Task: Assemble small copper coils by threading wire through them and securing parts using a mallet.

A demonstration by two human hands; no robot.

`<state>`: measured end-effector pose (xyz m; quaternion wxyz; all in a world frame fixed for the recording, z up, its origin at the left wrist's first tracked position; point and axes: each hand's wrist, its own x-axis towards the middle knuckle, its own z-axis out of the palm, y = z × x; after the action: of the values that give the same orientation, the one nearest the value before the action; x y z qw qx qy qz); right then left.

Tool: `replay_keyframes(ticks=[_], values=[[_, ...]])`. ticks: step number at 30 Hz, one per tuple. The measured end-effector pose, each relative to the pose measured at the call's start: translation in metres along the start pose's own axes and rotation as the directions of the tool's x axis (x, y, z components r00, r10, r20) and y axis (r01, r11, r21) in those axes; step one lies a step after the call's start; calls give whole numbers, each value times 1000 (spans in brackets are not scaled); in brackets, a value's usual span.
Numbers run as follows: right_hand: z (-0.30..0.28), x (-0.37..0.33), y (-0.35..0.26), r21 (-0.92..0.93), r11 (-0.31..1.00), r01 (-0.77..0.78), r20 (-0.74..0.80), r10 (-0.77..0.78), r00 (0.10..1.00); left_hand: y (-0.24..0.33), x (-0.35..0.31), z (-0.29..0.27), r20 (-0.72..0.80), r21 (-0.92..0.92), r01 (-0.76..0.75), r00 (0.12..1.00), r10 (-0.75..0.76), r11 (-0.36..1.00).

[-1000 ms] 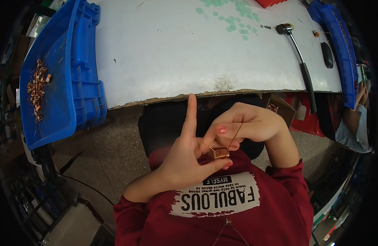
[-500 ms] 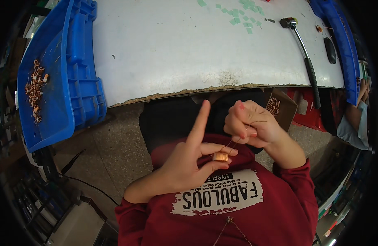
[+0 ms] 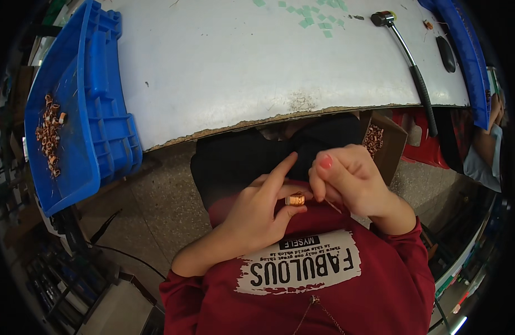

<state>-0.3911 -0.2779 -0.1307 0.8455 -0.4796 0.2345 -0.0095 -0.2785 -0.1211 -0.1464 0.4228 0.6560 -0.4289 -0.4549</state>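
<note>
My left hand [image 3: 256, 211] pinches a small copper wire coil [image 3: 295, 200] between thumb and a finger, its index finger stretched out past the coil. To the right, my right hand [image 3: 353, 180] is closed, thumb over curled fingers. A thin wire end shows faintly below it; at this moment I cannot make out clearly how the wire runs between the hands. Both hands are over my lap, in front of the table's near edge.
A blue bin [image 3: 73, 167] with copper coils [image 3: 49, 137] stands at left. On the white table [image 3: 212, 67] lie green squares [image 3: 324, 25], a hammer [image 3: 409, 61] and a black oval object [image 3: 446, 54]. A carton of coils [image 3: 373, 139] sits below. Another person's arm [image 3: 483, 151] shows at right.
My right hand has turned, thumb now over the fingers, and moved slightly down. My left hand has shifted a little up and left with the coil. The view has shifted slightly.
</note>
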Motion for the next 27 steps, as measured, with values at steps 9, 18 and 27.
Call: replay_keyframes(ticks=[9,18,27], values=[[5,10,11,-320,921,221,-201,-294,934,-4,1,-7,-14,-400,73,996,-86,913],[16,17,40,-586,550,595,266,-563,782,8,7,-14,-229,-815,-155,971,-64,558],[18,22,48,-356,776,521,231,-467,853,14,10,-17,-164,-912,-64,962,-217,404]])
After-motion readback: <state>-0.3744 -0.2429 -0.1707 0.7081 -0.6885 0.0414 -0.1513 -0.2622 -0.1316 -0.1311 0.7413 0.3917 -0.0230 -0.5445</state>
